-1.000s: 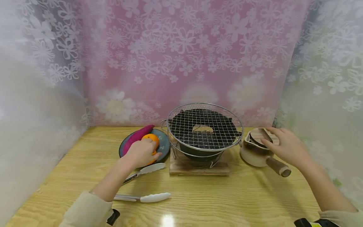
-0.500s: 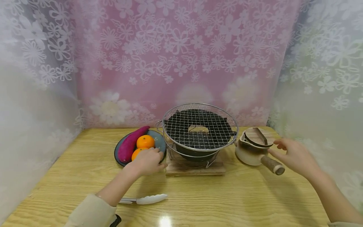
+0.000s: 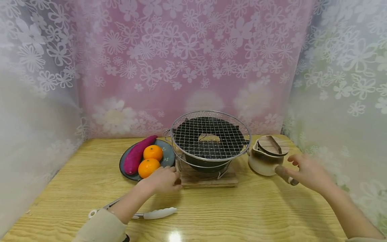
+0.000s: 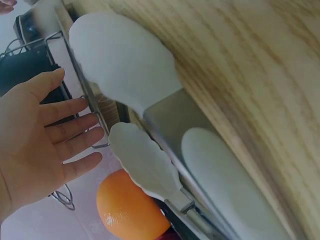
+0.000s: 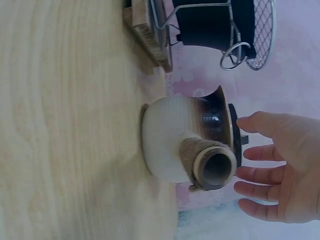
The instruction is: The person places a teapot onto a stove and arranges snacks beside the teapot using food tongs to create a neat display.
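My left hand [image 3: 163, 179] hovers over the table in front of the plate and the grill's wooden board, holding nothing; its fingers spread loosely in the left wrist view. Below it lies a pair of tongs [image 3: 160, 213] with white scalloped tips, arms apart, one arm partly hidden by my hand and forearm. My right hand [image 3: 309, 173] is beside a cream and brown pot [image 3: 264, 164], overlapping its wrapped handle [image 3: 282, 173] in the head view. In the right wrist view its relaxed fingers are near the pot's wooden lid [image 3: 272, 145], gripping nothing.
A blue-grey plate [image 3: 170, 151] at the left bears a purple sweet potato [image 3: 134, 158] and two oranges [image 3: 152, 153]. Mid-table stands a black grill with a round wire mesh [image 3: 210, 134], on a wooden board [image 3: 208, 181]. Floral curtains enclose the back and sides.
My left hand has moved off the oranges toward the front right. My right hand has drawn back from the lid and lower, beside the handle. The view has shifted slightly.
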The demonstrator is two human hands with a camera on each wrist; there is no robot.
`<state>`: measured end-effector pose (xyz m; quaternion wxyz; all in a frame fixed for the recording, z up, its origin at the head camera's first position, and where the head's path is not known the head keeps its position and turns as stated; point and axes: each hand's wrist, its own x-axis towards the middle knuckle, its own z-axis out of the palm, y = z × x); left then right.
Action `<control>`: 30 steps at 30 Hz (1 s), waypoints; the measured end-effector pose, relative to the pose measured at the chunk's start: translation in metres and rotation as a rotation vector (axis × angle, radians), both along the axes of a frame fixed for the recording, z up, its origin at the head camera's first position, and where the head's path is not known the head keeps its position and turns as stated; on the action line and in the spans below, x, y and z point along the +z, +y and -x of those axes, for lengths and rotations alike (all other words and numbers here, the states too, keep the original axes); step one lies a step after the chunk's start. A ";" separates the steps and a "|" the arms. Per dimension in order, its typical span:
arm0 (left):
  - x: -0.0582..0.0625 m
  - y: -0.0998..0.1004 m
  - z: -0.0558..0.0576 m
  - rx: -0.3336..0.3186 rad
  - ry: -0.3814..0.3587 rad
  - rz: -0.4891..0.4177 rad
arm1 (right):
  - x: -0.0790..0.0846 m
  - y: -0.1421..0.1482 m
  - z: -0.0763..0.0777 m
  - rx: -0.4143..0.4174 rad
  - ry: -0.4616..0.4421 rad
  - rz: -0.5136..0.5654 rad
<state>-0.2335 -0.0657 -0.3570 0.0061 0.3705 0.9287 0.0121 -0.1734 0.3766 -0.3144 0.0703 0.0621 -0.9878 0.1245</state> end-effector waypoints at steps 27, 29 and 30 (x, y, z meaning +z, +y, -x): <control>-0.008 0.009 -0.005 -0.018 0.053 0.087 | -0.025 -0.003 -0.002 -0.030 -0.014 -0.099; -0.010 0.009 -0.005 -0.018 0.064 0.097 | -0.027 -0.004 -0.002 -0.032 0.003 -0.124; -0.010 0.009 -0.005 -0.019 0.070 0.100 | -0.028 -0.005 -0.003 -0.032 0.011 -0.138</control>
